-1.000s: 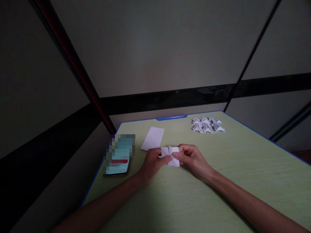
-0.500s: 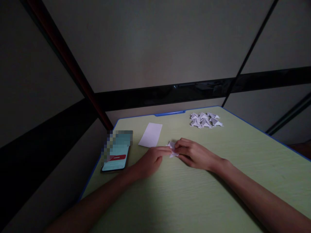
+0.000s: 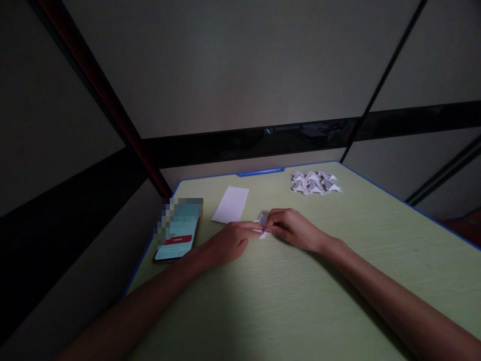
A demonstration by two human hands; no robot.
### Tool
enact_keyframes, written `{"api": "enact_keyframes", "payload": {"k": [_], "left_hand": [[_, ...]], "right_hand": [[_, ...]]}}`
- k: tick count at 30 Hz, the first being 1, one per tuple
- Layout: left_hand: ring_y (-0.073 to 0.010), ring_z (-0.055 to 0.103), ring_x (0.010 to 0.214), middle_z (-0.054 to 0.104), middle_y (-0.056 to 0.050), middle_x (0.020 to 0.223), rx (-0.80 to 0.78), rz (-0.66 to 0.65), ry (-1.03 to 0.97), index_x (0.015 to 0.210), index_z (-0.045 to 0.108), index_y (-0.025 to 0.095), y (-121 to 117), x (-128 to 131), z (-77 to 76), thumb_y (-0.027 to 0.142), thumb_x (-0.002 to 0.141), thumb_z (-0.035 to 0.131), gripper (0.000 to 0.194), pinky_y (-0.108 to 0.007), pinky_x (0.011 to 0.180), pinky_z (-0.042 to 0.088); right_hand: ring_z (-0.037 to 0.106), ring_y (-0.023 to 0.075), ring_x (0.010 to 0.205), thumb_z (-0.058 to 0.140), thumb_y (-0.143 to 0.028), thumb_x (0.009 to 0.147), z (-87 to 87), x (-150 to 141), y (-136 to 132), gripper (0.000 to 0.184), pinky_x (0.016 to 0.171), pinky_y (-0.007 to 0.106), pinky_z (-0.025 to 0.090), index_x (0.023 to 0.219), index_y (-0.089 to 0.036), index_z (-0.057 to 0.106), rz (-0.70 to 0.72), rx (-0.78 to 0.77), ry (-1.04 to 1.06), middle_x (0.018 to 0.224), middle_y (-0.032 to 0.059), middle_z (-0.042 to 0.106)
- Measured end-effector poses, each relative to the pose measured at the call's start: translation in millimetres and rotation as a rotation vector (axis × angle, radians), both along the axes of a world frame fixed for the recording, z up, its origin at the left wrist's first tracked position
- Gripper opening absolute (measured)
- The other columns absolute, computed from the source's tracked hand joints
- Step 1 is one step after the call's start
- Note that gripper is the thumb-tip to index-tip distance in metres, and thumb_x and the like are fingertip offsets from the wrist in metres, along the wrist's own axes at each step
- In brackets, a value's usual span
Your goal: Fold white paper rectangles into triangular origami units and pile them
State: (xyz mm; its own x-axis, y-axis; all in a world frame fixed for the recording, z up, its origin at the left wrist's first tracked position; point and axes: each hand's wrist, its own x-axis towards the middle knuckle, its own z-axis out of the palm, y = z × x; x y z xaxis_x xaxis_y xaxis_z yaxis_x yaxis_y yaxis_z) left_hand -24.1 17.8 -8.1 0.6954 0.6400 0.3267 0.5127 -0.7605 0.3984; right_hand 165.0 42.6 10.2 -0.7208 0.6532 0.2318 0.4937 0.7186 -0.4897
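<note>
A small piece of folded white paper [image 3: 262,233] lies on the table between my hands, partly covered by fingers. My left hand [image 3: 230,243] reaches in from the left, its fingers stretched out with their tips resting on the paper; the thumb is tucked low, apart from it. On the paper's right side, my right hand [image 3: 295,229] is closed in a pinch, thumb and fingertips together on its edge. Just beyond my left hand lies a flat white sheet of paper [image 3: 231,204].
Several folded paper figures [image 3: 314,182] sit in two rows at the far right. A phone [image 3: 180,235] with a lit, partly blurred screen lies left, beside my left forearm. The pale green table [image 3: 233,311] has a blue edge and stands against a panelled wall [image 3: 240,75].
My right fingers have drawn tighter together into a pinch on the folded paper. My left hand stays on it. The whole view has shifted slightly.
</note>
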Motion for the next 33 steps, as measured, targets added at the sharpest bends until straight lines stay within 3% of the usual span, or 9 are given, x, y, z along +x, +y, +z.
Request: {"api": "enact_keyframes", "payload": {"k": [11, 17, 23, 29, 33], "left_hand": [[-0.0149, 0.053, 0.093, 0.059, -0.011, 0.098, 0.136, -0.017, 0.080, 0.095, 0.058, 0.009, -3.8, 0.1, 1.6, 0.002, 0.072, 0.033, 0.035, -0.028, 0.083, 0.043], [-0.0143, 0.051, 0.096, 0.058, -0.009, 0.101, 0.114, 0.006, 0.081, 0.098, 0.055, 0.012, -3.3, -2.0, -1.5, -0.002, 0.068, 0.032, 0.040, -0.030, 0.085, 0.041], [-0.0150, 0.048, 0.093, 0.055, -0.007, 0.099, 0.034, -0.008, 0.180, 0.106, 0.049, 0.015, -6.2, 2.4, 7.6, 0.002, 0.075, 0.030, 0.038, -0.030, 0.082, 0.040], [-0.0159, 0.043, 0.096, 0.051, -0.007, 0.101, 0.030, -0.017, 0.229, 0.104, 0.049, 0.016, -8.1, 4.3, 11.5, 0.001, 0.077, 0.029, 0.037, -0.030, 0.083, 0.037], [-0.0164, 0.042, 0.096, 0.050, -0.007, 0.102, 0.039, -0.031, 0.247, 0.103, 0.049, 0.016, -8.0, 4.4, 11.7, 0.001, 0.076, 0.030, 0.037, -0.031, 0.083, 0.037]], "right_hand": [[0.047, 0.0090, 0.057, 0.051, -0.011, 0.070, -7.6, -5.1, 4.8, 0.009, 0.054, 0.019, 0.033, 0.062, -0.012, 0.056, -0.098, -0.082, 0.068, 0.065, 0.0019, 0.054], [0.047, 0.0091, 0.058, 0.051, -0.011, 0.070, -0.9, -5.8, 3.7, 0.009, 0.054, 0.019, 0.031, 0.063, -0.013, 0.056, -0.144, -0.046, 0.008, 0.066, 0.0015, 0.055], [0.046, 0.0081, 0.054, 0.053, -0.013, 0.069, -4.7, -5.5, 7.0, 0.008, 0.052, 0.019, 0.031, 0.063, -0.012, 0.058, -0.153, -0.073, 0.025, 0.063, 0.0012, 0.055], [0.045, 0.0081, 0.050, 0.055, -0.016, 0.067, -7.1, 1.6, 16.8, 0.010, 0.049, 0.019, 0.035, 0.063, -0.009, 0.059, -0.085, -0.264, 0.124, 0.056, 0.0009, 0.054], [0.046, 0.0085, 0.053, 0.056, -0.017, 0.065, -3.8, 6.5, 18.6, 0.009, 0.050, 0.020, 0.037, 0.063, -0.008, 0.059, -0.027, -0.309, 0.160, 0.059, 0.0021, 0.056]]}}
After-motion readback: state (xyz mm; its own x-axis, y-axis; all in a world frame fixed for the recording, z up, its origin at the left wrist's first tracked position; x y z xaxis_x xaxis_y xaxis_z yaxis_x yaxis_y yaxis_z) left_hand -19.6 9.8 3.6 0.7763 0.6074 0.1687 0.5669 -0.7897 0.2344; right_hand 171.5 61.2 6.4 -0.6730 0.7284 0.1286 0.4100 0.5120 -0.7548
